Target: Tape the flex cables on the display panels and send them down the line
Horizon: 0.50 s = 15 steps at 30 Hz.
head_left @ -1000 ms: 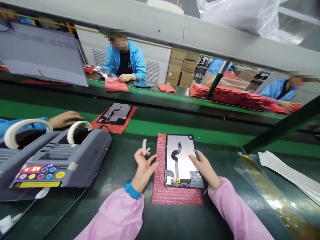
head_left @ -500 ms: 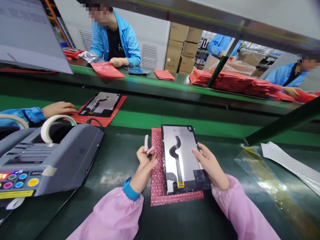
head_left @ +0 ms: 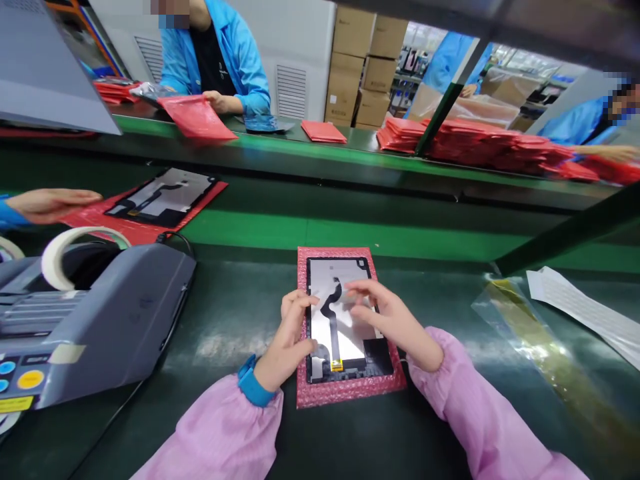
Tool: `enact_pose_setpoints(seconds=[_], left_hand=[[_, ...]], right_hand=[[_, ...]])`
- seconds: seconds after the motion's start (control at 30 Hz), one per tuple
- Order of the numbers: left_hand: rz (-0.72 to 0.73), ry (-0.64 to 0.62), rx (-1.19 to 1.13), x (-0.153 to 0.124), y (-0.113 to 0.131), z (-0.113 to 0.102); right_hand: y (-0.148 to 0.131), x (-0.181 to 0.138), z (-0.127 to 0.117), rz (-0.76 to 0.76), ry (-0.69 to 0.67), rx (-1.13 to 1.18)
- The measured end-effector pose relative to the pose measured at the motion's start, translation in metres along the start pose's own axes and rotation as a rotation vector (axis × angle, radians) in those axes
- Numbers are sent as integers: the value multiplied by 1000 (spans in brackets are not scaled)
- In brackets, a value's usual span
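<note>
A display panel [head_left: 321, 341] lies back-up on a pink bubble-wrap sheet [head_left: 350, 393] on the dark bench; its silver back carries a black flex cable [head_left: 327, 308]. My left hand [head_left: 290, 333] rests at the panel's left edge, fingers curled and thumb on the silver surface; whether anything is in them does not show. My right hand [head_left: 387, 319] hovers over the panel's middle, fingers stretched out to the left and blurred, with nothing visible in it.
A grey tape dispenser [head_left: 110, 320] with white tape rolls [head_left: 60, 250] stands at the left. A co-worker's hand [head_left: 50, 203] lies beside another panel [head_left: 160, 197] on the green belt. Clear film [head_left: 530, 347] and a white sheet [head_left: 585, 313] lie at the right. Red pouches [head_left: 480, 150] are stacked beyond.
My left hand, which held small white tape strips up, has come down onto the panel's left edge. My right hand left the panel's right edge and swept over its middle.
</note>
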State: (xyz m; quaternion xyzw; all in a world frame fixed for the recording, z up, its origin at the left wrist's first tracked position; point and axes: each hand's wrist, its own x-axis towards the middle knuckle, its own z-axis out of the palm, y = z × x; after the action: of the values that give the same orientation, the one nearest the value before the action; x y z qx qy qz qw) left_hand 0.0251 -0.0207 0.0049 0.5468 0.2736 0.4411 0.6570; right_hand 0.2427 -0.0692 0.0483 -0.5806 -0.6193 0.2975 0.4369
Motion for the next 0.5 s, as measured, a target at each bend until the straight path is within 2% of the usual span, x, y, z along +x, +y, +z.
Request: enact_pose_setpoints(seconds=[0.07,0.1,0.23,0.3,0.37,0.5], left_hand=[[-15,-43,83,-2,4,1],[-15,-55,122,-2,6,1],[7,8,284,2,7,-2],[29,92,368,6,5,-5],[56,162,442,10,2,-9],[98,212,562,12,-2,-14]], right_hand=[[-13,9,9,5,-114,151],[-17,14,11,4,-112,182],[-19,28,2,80,36,217],[-11,31,-5,102,50,183],[-2,31,-4,87,4,105],[14,28,20,84,-116,-41]])
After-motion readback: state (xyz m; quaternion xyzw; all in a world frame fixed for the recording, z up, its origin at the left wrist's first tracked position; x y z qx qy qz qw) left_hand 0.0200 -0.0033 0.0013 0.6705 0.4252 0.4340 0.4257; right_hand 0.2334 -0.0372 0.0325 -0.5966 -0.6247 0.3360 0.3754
